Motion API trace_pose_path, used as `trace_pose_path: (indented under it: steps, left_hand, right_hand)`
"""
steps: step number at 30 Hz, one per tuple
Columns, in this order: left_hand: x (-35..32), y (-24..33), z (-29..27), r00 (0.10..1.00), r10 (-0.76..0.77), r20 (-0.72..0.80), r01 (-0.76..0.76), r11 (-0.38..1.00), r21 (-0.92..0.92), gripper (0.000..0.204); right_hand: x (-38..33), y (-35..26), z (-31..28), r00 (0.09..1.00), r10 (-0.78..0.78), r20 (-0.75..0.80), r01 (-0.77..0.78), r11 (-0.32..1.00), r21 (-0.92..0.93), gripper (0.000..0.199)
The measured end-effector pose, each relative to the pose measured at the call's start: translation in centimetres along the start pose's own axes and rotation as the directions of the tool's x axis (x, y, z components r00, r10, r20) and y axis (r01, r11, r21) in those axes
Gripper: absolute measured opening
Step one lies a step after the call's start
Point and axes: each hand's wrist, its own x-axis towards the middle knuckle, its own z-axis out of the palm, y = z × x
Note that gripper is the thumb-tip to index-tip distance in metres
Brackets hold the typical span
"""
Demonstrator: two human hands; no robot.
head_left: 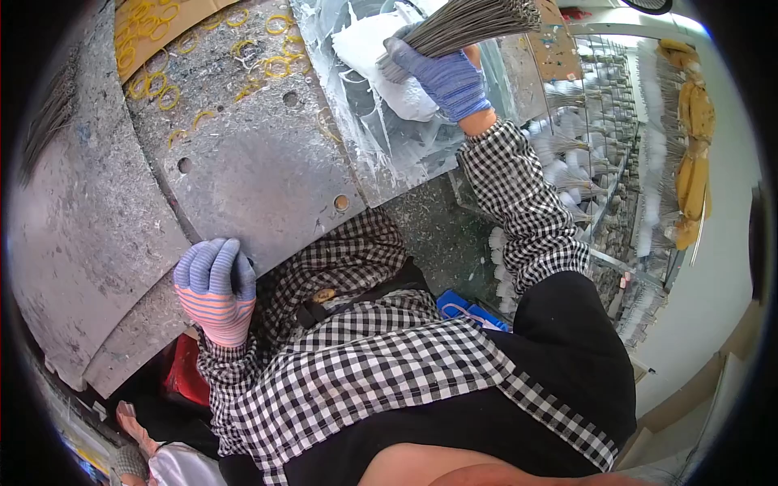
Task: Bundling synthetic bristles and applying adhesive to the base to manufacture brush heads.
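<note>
At the near edge of the grey worktop point(259, 182), a left hand point(215, 287) in a striped glove is held with its fingers bent; whether it is closed on anything cannot be told. On the worktop's far part, yellow rings point(276, 66) are scattered. Against its right side, a slab point(401, 166) is seen, smeared with white paste point(373, 53). Above that slab, a bundle of thin grey wires point(474, 24) is gripped firmly in a gloved right hand point(446, 81). Well to the worktop's right, white-tipped bundles point(579, 138) are arrayed in rows.
</note>
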Motion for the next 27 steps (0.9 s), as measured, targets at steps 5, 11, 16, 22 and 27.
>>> trace_pose_path:
  steps: [5, 11, 16, 22, 27]
  left_hand:
    - [0.3, 0.1, 0.2, 1.000, 0.005, -0.008, -0.005, 1.000, 0.013, 0.023]
    - [0.1, 0.2, 0.1, 1.000, 0.001, 0.004, -0.001, 1.000, -0.005, 0.023]
    - [0.1, 0.3, -0.1, 1.000, -0.008, -0.002, 0.008, 1.000, -0.004, 0.023]
    - [0.3, 0.3, -0.1, 1.000, 0.001, -0.022, -0.001, 1.000, 0.002, 0.022]
    - [0.9, 0.8, -1.0, 0.999, -0.029, -0.016, 0.028, 0.998, -0.051, 0.024]
  right_hand:
    - [0.0, 0.2, -0.2, 1.000, -0.011, -0.011, 0.010, 0.999, -0.037, 0.038]
    - [0.1, 1.3, 0.3, 0.999, -0.037, -0.011, 0.037, 0.999, 0.011, 0.036]
    - [0.2, 1.1, 0.3, 0.999, -0.033, -0.008, 0.033, 0.999, -0.002, 0.035]
    - [0.1, 0.6, 0.2, 1.000, -0.010, -0.005, 0.010, 0.999, 0.051, 0.032]
    - [0.4, -1.5, -1.2, 0.998, -0.035, 0.044, 0.031, 0.995, 0.097, 0.022]
